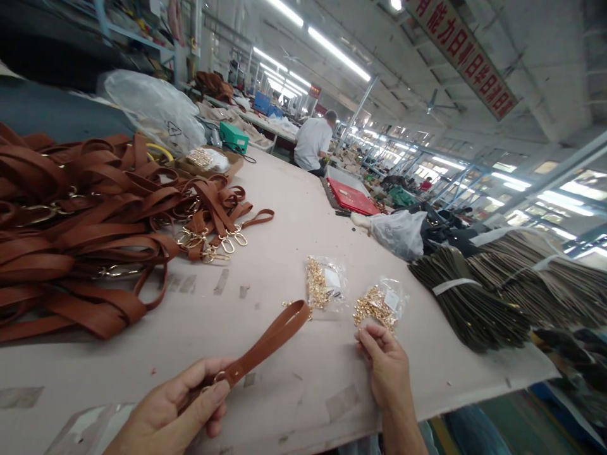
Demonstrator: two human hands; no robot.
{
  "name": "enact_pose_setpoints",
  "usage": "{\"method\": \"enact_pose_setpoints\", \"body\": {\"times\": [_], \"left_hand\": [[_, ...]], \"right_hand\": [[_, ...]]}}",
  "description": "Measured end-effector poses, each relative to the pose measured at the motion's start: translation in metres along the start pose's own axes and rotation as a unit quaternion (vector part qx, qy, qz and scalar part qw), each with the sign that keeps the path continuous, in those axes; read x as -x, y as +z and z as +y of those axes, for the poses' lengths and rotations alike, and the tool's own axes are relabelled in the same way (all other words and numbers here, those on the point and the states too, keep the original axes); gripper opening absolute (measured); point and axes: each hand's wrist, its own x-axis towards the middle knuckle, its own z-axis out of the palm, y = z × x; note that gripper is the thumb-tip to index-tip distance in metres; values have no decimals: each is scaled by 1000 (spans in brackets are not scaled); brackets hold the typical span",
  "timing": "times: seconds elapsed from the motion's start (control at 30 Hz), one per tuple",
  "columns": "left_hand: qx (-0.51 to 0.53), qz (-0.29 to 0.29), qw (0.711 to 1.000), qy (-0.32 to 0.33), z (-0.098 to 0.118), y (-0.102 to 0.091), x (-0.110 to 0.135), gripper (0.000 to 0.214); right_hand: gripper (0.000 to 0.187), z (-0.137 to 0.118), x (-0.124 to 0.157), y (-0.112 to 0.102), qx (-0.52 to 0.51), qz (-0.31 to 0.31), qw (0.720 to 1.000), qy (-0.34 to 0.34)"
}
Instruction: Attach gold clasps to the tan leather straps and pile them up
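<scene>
Over the near worktop (284, 253), the left hand (190, 404) clamps its fingers on the brown strap (262, 349) near its ringed end; a slack pinch could let it swivel. Beside the gold fittings (372, 306), the right hand (386, 360) may scatter pieces if it brushes them; whether its fingers grip one, I cannot tell.

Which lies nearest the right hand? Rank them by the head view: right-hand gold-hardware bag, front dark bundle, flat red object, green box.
1. Right-hand gold-hardware bag, just beyond the right hand.
2. Front dark bundle, to the right.
3. Flat red object, farther ahead.
4. Green box, farthest, ahead and left.
</scene>
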Motion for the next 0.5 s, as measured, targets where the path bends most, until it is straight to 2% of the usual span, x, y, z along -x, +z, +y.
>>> {"method": "enact_pose_setpoints", "body": {"times": [0.13, 0.2, 0.37, 0.5], "left_hand": [[-9, -12, 1000, 9, 7, 9, 8, 35], [-31, -34, 999, 18, 13, 13, 14, 30], [-64, -61, 993, 76, 21, 19, 27, 23], [-100, -60, 982, 151, 18, 18, 33, 23]], "right_hand": [[32, -22, 53, 22, -174, -53, 982, 53], [26, -35, 81, 38, -238, -82, 967, 48], [13, -58, 135, 75, -254, -98, 961, -45], [7, -61, 151, 89, -223, -87, 961, -137]]}}
